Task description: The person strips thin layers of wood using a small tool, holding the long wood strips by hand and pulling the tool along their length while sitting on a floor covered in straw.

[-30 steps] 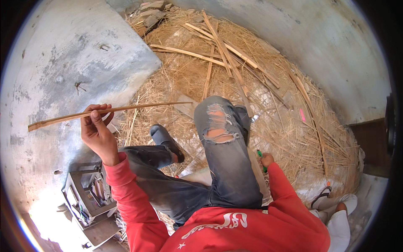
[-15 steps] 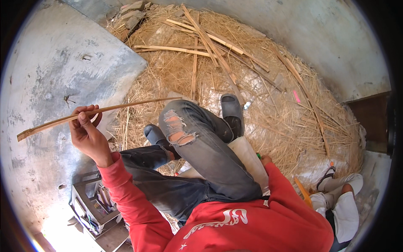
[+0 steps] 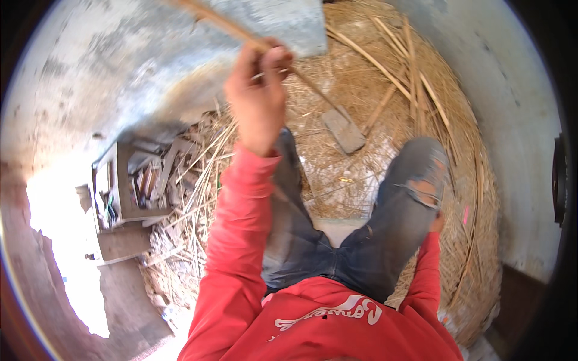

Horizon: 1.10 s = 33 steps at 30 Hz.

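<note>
My left hand (image 3: 259,84) is raised in front of me, its fingers closed around a long thin wooden strip (image 3: 220,23). The strip slants from the top edge, through my fingers, down toward a grey block (image 3: 343,129) on the floor. Whether its lower end touches the block I cannot tell. My right hand (image 3: 438,222) hangs low beside my right knee, mostly hidden behind the torn jeans, so its fingers and anything in them do not show.
Straw and shavings (image 3: 337,72) cover the floor. Long wooden strips (image 3: 415,78) lie in a loose pile ahead to the right. A wooden box of odds and ends (image 3: 135,180) stands at the left, near bright light. Plastered walls (image 3: 506,90) curve around; a pink scrap (image 3: 466,215) lies right.
My view has swung left. My left hand has lifted the strip, which now slants down to the right. My legs have spread apart, and my right hand is now beside the right knee.
</note>
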Tool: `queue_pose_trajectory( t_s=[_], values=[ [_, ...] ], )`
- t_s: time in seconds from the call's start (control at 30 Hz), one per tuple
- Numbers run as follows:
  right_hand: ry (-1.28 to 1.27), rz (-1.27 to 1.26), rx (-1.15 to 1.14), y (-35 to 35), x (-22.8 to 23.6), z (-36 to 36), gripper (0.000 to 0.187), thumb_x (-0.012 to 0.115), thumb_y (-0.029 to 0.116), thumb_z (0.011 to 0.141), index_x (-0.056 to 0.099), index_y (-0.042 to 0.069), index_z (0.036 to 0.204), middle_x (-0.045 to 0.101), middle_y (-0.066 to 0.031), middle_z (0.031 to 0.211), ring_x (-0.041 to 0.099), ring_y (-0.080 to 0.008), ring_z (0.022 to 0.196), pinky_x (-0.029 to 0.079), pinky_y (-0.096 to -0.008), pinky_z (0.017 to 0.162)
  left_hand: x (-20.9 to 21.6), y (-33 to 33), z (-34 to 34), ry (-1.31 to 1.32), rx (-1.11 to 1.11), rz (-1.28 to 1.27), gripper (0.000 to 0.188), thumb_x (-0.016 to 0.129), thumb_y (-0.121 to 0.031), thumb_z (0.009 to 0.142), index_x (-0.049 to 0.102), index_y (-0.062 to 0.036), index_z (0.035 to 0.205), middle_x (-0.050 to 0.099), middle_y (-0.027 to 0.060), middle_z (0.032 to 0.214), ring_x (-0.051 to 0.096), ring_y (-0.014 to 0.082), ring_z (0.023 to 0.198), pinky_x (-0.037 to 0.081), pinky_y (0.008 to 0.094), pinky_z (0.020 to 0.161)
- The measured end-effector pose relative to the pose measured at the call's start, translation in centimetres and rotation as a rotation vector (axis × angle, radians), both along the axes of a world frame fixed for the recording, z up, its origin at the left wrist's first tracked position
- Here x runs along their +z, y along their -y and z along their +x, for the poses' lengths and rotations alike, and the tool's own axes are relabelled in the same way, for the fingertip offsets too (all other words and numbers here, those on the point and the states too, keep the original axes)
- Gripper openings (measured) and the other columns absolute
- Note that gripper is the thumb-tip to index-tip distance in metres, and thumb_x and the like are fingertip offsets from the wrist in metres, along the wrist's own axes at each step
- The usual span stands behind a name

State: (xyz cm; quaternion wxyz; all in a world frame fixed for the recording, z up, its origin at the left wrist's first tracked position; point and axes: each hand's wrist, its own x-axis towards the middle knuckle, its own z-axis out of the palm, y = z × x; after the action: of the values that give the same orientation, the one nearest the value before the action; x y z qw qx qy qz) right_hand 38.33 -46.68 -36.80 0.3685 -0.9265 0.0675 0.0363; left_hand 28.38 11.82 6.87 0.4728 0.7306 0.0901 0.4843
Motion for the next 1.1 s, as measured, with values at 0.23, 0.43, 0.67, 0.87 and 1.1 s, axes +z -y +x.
queue_pose_trajectory(
  t_s=[0.23,0.43,0.67,0.87,1.1],
  values=[
    [0.330,0.208,0.333,-12.1,26.7,22.7,0.040,0.062,0.026,0.098,0.060,0.003,0.130,0.069,-0.0072,0.098,0.062,-0.0187,0.080,0.049,-0.0323,0.074,-0.6,4.2,5.1,0.238,0.203,0.114,0.019,0.067,0.004,0.081,0.064,-0.0043,0.098,0.064,0.0111,0.086,0.066,0.0272,0.079,0.051,0.0382,0.066],
    [0.304,0.354,0.632,-29.1,46.9,19.2,0.038,0.055,0.031,0.101,0.061,0.006,0.130,0.063,-0.0007,0.083,0.049,-0.0040,0.063,0.036,-0.0190,0.056,0.9,8.6,8.8,0.256,0.277,-0.006,0.012,0.073,-0.006,0.075,0.064,-0.0069,0.084,0.053,0.0114,0.080,0.057,0.0334,0.079,0.045,0.0458,0.064],
    [0.483,0.330,0.961,-39.7,41.1,15.0,0.040,0.050,0.028,0.102,0.058,0.002,0.130,0.062,-0.0012,0.089,0.048,-0.0046,0.064,0.036,-0.0197,0.054,0.7,8.2,11.8,0.243,0.310,-0.014,0.009,0.071,-0.007,0.076,0.066,-0.0089,0.083,0.054,0.0090,0.082,0.057,0.0316,0.082,0.046,0.0455,0.067],
    [0.680,0.143,1.278,-41.3,30.7,11.7,0.040,0.049,0.031,0.102,0.060,0.000,0.124,0.064,-0.0071,0.094,0.056,-0.0128,0.072,0.044,-0.0284,0.063,0.4,5.2,12.3,0.187,0.241,-0.097,0.008,0.069,-0.006,0.078,0.064,-0.0081,0.083,0.057,0.0129,0.090,0.057,0.0351,0.089,0.045,0.0475,0.075],
    [-0.332,0.107,0.943,-42.1,31.3,8.7,0.045,0.047,0.040,0.103,0.059,-0.003,0.112,0.065,-0.0201,0.100,0.063,-0.0285,0.093,0.047,-0.0427,0.082,-0.9,-4.0,11.3,0.247,0.334,0.020,0.004,0.060,-0.005,0.091,0.059,-0.0021,0.088,0.060,0.0138,0.081,0.063,0.0301,0.077,0.047,0.0447,0.062]
  ],
)
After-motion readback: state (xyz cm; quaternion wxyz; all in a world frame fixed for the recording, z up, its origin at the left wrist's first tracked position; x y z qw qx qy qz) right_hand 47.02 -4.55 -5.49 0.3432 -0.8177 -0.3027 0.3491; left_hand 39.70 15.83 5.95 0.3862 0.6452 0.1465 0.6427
